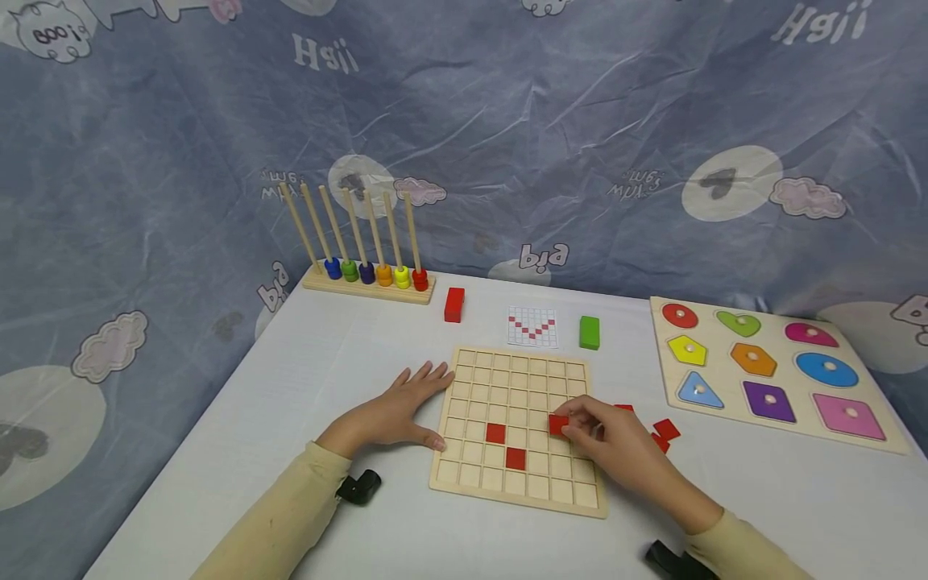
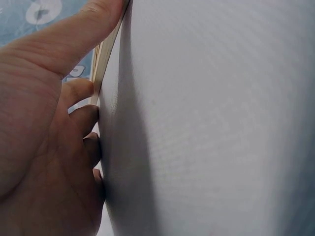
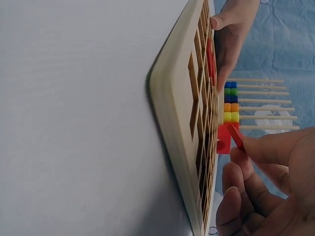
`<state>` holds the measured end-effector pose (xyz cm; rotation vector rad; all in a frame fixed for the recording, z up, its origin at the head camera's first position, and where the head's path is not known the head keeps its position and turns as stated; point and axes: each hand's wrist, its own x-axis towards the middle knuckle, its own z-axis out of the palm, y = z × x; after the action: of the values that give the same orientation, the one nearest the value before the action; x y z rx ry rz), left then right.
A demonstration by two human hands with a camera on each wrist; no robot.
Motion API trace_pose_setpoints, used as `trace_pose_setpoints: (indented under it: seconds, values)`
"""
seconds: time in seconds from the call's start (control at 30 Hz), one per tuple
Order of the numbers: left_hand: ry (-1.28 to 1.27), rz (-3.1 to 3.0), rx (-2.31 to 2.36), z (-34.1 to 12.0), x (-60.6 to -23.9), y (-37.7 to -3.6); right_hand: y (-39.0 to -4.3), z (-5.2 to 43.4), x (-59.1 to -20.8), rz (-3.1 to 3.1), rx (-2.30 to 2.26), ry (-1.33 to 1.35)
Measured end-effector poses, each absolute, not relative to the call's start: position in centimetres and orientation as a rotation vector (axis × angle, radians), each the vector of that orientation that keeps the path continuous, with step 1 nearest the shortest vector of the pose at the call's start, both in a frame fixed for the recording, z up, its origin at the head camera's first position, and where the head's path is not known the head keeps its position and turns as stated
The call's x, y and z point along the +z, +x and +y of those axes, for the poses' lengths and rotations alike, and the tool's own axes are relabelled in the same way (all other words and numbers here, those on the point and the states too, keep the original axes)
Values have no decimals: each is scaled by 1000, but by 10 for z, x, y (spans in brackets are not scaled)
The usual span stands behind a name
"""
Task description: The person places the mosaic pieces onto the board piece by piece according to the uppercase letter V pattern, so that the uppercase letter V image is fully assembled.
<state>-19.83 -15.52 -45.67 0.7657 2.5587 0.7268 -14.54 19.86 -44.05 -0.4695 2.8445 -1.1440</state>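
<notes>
A wooden grid board (image 1: 478, 392) lies on the white table with two red square tiles, one tile (image 1: 496, 433) and a second tile (image 1: 515, 459) one row nearer and one column to the right, set in its cells. My left hand (image 1: 391, 411) rests at the board's left edge, fingers straight, thumb and fingertips touching the rim. Between thumb and fingertips, my right hand (image 1: 612, 443) pinches another red tile (image 3: 236, 136), held tilted just above the board's right half. Several loose red tiles (image 1: 667, 429) lie right of the board, partly hidden behind the right hand.
Behind the board lie a pattern card (image 1: 532, 326) with red squares in a V, a red block (image 1: 454, 305) and a green block (image 1: 590, 333). A bead-and-peg stand (image 1: 370, 290) is at back left, a shape puzzle board (image 1: 783, 374) at right.
</notes>
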Motion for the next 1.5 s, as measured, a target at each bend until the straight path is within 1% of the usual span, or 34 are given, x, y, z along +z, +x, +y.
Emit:
trace_pose_setpoints:
  seconds: [0.43, 0.7, 1.1, 1.5]
  values:
    - [764, 2558, 723, -155, -457, -199, -155, 177, -438, 2814, -1133, -485]
    - [768, 2558, 726, -156, -458, -199, -162, 165, -437, 2789, -1159, -595]
    - [762, 2555, 738, -155, -459, -200, -173, 147, -439, 2761, -1136, -635]
    - [764, 2554, 726, -155, -457, -199, -181, 126, -443, 2750, -1102, -729]
